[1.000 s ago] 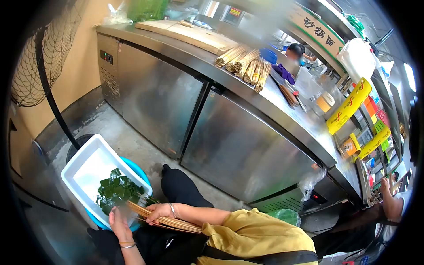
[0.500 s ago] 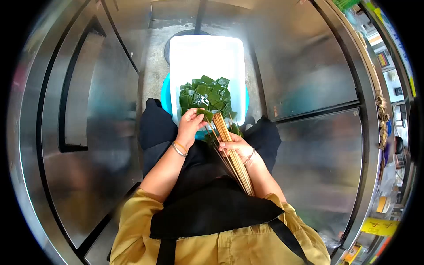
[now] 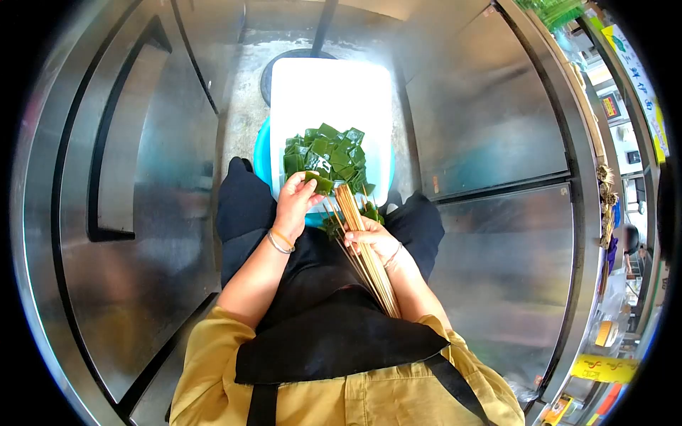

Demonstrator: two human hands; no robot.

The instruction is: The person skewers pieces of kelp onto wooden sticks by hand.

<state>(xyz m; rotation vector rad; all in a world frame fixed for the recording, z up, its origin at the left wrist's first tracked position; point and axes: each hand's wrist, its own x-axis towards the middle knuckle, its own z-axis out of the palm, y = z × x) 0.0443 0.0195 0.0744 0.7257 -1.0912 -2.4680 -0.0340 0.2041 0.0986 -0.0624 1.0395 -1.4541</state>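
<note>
My left hand pinches a dark green, glossy square that looks like a kelp piece, held at the near edge of a kelp pile. The pile lies in the near half of a white plastic tray. My right hand is wrapped round a thick bundle of bamboo skewers, which slants from my lap toward the tray. A few thin skewers stick out on its left side, close to the held piece. More green pieces show just beyond my right hand, partly hidden by the bundle.
The tray rests over a turquoise basin between my knees. Steel cabinet doors stand close on the left and right. Shelves with packets and a yellow strip line the far right. A dark round object lies on the floor behind the tray.
The view has shifted slightly. My left hand's kelp piece sits a little farther left of the skewer tips than before. Both hands keep their holds.
</note>
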